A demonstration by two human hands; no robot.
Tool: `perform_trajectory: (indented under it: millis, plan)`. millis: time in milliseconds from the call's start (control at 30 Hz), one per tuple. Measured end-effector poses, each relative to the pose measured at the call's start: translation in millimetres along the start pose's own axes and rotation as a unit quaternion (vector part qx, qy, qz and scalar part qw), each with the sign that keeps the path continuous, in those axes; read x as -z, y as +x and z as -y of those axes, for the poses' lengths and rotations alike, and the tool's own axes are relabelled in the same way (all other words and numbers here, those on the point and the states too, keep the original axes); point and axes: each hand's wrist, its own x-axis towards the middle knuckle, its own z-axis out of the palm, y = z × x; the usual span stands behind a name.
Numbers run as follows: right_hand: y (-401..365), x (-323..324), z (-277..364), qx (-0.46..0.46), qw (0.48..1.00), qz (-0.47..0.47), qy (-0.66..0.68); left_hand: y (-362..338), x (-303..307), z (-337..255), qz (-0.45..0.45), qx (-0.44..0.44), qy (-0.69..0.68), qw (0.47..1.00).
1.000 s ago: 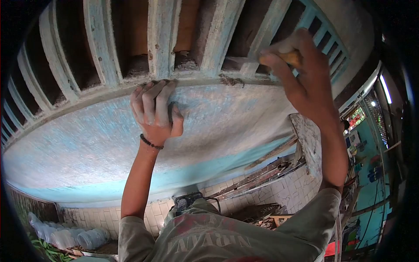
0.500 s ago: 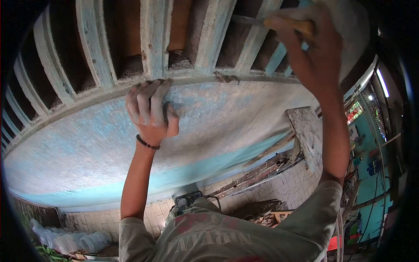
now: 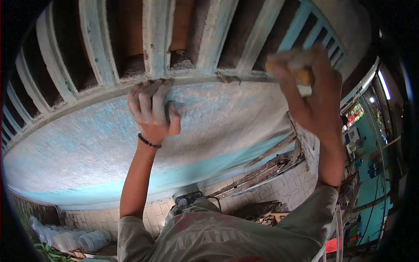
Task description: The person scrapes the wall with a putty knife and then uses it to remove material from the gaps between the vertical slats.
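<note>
My left hand (image 3: 150, 105) rests against the painted wall (image 3: 87, 144), its fingertips bent over the ledge (image 3: 192, 78) below the upright slats (image 3: 157, 39). Its thumb stands apart and nothing is held in it. At the upper right, my right hand (image 3: 316, 91) is closed round a tool with a yellow-orange handle (image 3: 303, 76), in front of the right end of the ledge. Motion blurs this hand and the tool, and the blade cannot be made out now. The half-second-old view showed a narrow metal blade pointing left.
A small clump of debris (image 3: 228, 78) lies on the ledge between my hands. A worn board (image 3: 305, 144) leans behind my right forearm. Long wood strips (image 3: 257, 174) lie by the wall on the tiled floor (image 3: 283, 187). Clear plastic containers (image 3: 74, 236) sit at the lower left.
My right hand has come down with the tool, from in front of the slats to near the ledge. My left hand stays at the same place on the ledge.
</note>
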Motion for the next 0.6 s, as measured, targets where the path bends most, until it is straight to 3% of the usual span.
perform_trajectory:
  millis: [167, 267, 367, 500, 600]
  plan:
    - [26, -27, -28, 0.031, 0.999, -0.026, -0.029, 1, -1, 1, -0.004, -0.014, -0.005, 1.0]
    - [31, -51, -42, -0.104, 0.981, 0.109, 0.122, 0, 0, 3, 0.005, -0.021, -0.012, 1.0]
    - [20, -59, -44, -0.02, 0.994, 0.105, 0.013, -1, 1, 8, 0.014, -0.038, -0.016, 0.999]
    - [14, -16, -19, 0.052, 0.994, 0.093, 0.015, -1, -1, 7, 0.012, -0.027, -0.001, 1.0]
    - [14, -14, -27, 0.047, 0.997, 0.018, 0.061, -3, -2, 6, 0.007, -0.018, -0.01, 1.0]
